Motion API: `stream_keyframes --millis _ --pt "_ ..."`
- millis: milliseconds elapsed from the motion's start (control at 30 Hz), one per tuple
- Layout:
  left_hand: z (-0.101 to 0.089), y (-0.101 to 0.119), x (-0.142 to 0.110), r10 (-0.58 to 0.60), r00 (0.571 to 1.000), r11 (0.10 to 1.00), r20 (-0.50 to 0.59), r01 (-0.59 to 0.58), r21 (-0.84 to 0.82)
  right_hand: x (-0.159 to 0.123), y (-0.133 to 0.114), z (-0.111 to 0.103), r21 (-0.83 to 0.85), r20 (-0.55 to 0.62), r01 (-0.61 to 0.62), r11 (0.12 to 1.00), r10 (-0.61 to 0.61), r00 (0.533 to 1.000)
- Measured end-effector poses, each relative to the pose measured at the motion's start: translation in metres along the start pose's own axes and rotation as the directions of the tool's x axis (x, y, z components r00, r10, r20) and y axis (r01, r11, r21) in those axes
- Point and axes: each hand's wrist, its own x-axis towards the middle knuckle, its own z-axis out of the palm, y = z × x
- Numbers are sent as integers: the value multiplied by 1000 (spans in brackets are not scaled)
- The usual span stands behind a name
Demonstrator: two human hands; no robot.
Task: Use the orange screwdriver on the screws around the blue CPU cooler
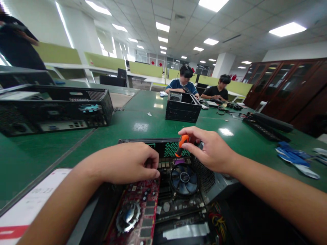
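Note:
An opened computer case [150, 140] lies before me with its inside facing up. My right hand [209, 146] pinches the handle of an orange and black screwdriver [184, 139]. Its shaft points down at the far edge of the round CPU fan [184, 180]; whether the tip meets a screw is too small to tell. My left hand [130, 161] is closed, fingers curled over the far corner of a red graphics card [136, 204]. Thumb and card appear to touch, but what the fingertips hold is hidden. Coloured cables [217, 219] lie at the case's right.
Another open case [63, 112] stands on the green table [143, 112] at left, with a smaller black case [182, 109] ahead. Blue and white gloves [296, 158] lie at right. Two people [182, 83] sit across the table; another person [19, 44] stands at far left.

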Motion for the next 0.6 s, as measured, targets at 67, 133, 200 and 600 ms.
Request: stream_keyframes --millis 67,133,200,600 --pt "0 1 -1 2 1000 1000 0 -2 -3 1 0 -1 -9 -4 -31 999 31 1000" --pt "0 1 -1 5 1000 1000 -1 -5 -10 2 0 -2 -23 -4 -78 997 78 997" --pt "0 1 -1 3 1000 1000 -3 -3 -12 3 0 -4 -33 -4 -105 994 105 994" --pt "1 -2 0 9 1000 1000 -14 -9 -7 -7 -11 -24 -129 -168 297 946 -316 934"
